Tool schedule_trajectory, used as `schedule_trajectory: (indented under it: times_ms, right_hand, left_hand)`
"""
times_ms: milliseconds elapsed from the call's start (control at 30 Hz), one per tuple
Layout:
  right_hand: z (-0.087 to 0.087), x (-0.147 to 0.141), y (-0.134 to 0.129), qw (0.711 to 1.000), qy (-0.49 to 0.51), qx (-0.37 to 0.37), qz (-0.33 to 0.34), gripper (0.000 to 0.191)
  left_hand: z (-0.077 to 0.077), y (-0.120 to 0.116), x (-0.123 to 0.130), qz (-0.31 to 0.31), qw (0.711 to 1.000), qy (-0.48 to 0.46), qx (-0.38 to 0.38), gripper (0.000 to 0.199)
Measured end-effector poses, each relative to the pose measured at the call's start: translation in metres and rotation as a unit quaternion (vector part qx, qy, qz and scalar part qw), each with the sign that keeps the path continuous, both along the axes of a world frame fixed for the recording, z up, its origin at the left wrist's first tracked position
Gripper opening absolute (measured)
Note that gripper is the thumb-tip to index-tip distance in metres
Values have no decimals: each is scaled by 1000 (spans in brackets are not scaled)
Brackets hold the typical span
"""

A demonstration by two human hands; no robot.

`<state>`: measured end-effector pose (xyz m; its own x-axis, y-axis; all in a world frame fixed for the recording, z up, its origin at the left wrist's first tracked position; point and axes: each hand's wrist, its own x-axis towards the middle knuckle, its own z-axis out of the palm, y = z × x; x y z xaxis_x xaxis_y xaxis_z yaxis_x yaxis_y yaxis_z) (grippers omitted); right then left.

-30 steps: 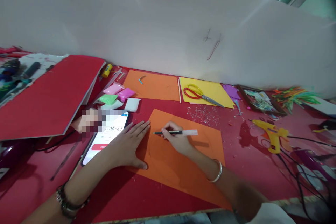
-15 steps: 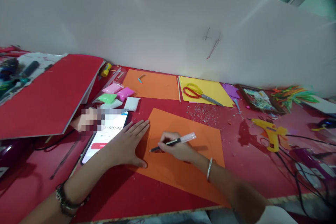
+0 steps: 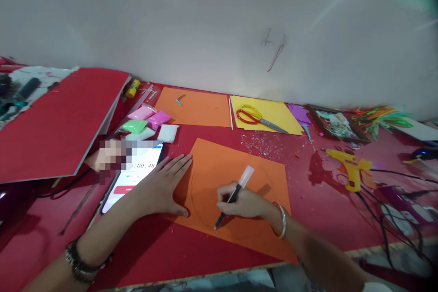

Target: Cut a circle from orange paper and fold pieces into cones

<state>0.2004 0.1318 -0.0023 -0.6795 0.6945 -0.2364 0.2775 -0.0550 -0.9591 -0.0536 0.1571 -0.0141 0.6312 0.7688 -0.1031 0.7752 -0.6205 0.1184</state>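
Note:
An orange sheet of paper (image 3: 253, 169) lies at an angle on the red table before me. My left hand (image 3: 166, 187) lies flat with fingers outstretched, its fingertips and thumb on the sheet's left edge. In my right hand (image 3: 241, 201) is a pen (image 3: 233, 196) with a black body and a clear cap on its back end. The pen's tip is at the sheet's lower part, near its front edge. A faint curved line shows on the left side of the paper. Beside my left hand lies a phone (image 3: 137, 173) showing a timer.
Behind the sheet lie another orange sheet (image 3: 201, 109), scissors (image 3: 262, 121) on yellow paper (image 3: 280, 108), and clay packets (image 3: 142, 112). To the right are a yellow glue gun (image 3: 352, 169) with cords and a tray (image 3: 337, 123) of bits. A red board (image 3: 65, 123) stands left.
My right hand has moved the pen from the sheet's left side down and right toward its front edge. The pen now stands steeper. My left hand stays on the paper's edge.

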Motion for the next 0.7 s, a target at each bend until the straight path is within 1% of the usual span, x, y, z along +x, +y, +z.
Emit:
schedule_trajectory:
  times_ms: [67,100,133,200,267,333,400,467,500,533,567,633,700]
  right_hand:
    - [2,8,1,997,42,-53,-43,22]
    - [4,14,1,993,65,-66,-78,22]
    - [7,21,0,988,82,-63,-115,22]
    - [16,38,-3,978,89,-17,-187,24]
    - [25,59,-8,961,53,54,-264,23]
    - [29,83,-14,929,4,123,-350,21]
    - [26,106,-21,889,-82,189,-409,21]
    - [16,125,-27,839,-235,236,-430,21]
    - [11,133,-29,819,-306,241,-422,22]
    - [5,138,-30,802,-353,249,-413,23]
    - [0,141,-31,793,-375,258,-405,25]
    - [-7,141,-30,801,-367,269,-389,25]
    - [-9,137,-27,821,-333,271,-375,23]
  left_hand:
    - [0,0,0,-2,1000,1,0,119]
    - [1,0,0,-3,1000,3,-1,118]
    - [1,0,0,-3,1000,6,-3,118]
    - [2,0,0,-2,1000,13,-7,117]
    - [2,0,0,0,1000,16,-8,117]
    - [1,1,0,0,1000,13,-3,116]
    - [0,1,0,-1,1000,6,6,116]
    - [-2,0,0,-4,1000,-5,16,115]
    - [-2,-2,1,-5,1000,-12,22,114]
    - [-2,-4,2,-4,999,-20,28,114]
    - [-2,-7,3,-4,999,-26,35,113]
    - [-2,-15,4,1,998,-30,47,112]
    - [-3,-24,6,7,998,-27,54,110]
